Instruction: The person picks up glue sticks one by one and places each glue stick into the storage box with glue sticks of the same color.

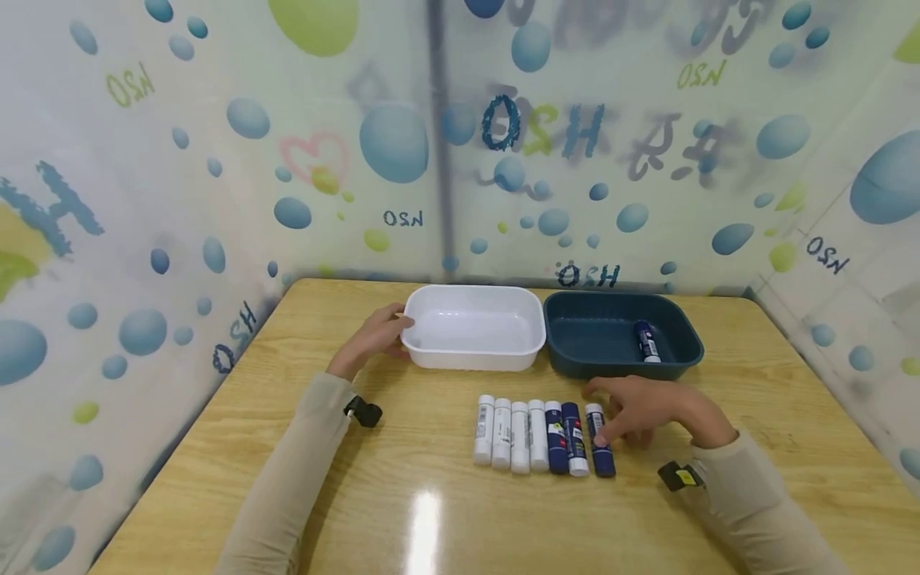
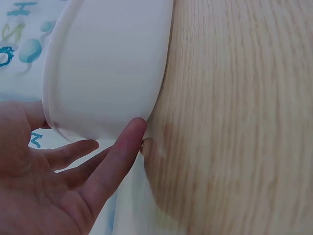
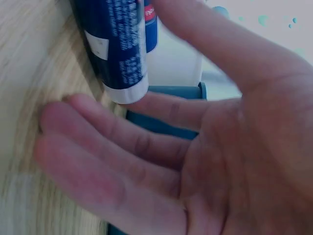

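Note:
My left hand [image 1: 377,334] grips the left end of a white plastic bin [image 1: 474,361], thumb over the rim and fingers against the outer wall. My right hand [image 1: 650,406] is over a navy glue stick [image 1: 604,461] at the right end of a row on the table. The thumb overlaps the stick's side, and the index finger reaches past its white cap; the other fingers are loosely bent. In the right wrist view, this navy glue stick [image 3: 117,44] has its cap beside the index finger. Two more navy glue sticks [image 1: 573,435] and several white glue sticks [image 1: 501,435] lie alongside.
A dark teal bin [image 1: 596,370] stands right of the white one, with one navy glue stick [image 1: 647,342] lying inside. Both bins are near the back edge of the wooden table [image 1: 345,495]. A patterned curtain [image 1: 460,200] hangs behind.

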{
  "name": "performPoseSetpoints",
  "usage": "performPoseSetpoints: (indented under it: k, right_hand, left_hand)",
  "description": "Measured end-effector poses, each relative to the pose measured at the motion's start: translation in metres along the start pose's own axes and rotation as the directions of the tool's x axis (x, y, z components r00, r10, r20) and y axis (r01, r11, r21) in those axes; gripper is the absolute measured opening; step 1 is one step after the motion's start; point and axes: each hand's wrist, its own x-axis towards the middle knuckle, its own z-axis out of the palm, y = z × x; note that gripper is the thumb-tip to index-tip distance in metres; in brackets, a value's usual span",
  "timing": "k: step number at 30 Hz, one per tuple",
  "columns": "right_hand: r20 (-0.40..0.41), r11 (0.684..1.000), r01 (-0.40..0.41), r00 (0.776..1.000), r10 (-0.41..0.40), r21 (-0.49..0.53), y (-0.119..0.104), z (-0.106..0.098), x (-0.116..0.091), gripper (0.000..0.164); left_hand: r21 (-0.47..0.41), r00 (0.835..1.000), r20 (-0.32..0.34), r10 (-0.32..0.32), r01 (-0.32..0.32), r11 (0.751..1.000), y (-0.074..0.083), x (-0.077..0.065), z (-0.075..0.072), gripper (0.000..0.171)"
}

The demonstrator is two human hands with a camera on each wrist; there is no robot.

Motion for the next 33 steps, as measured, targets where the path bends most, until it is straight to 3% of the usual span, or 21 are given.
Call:
performPoseSetpoints:
  k: [21, 33]
  right_hand:
    - [0.031, 1.000, -0.008, 0.999, 0.008, 0.016, -0.0063, 0.0054, 0.0018, 0.059]
    - [0.023, 0.999, -0.019, 1.000, 0.018, 0.032, -0.0070, 0.0056, -0.0003, 0.061]
  left_hand:
    - [0.002, 1.000, -0.001, 0.031, -0.031, 1.000, -0.0026, 0.0000, 0.0007, 0.052]
    - [0.001, 1.000, -0.003, 0.016, -0.016, 1.000, -0.0027, 0.0004, 0.0001, 0.053]
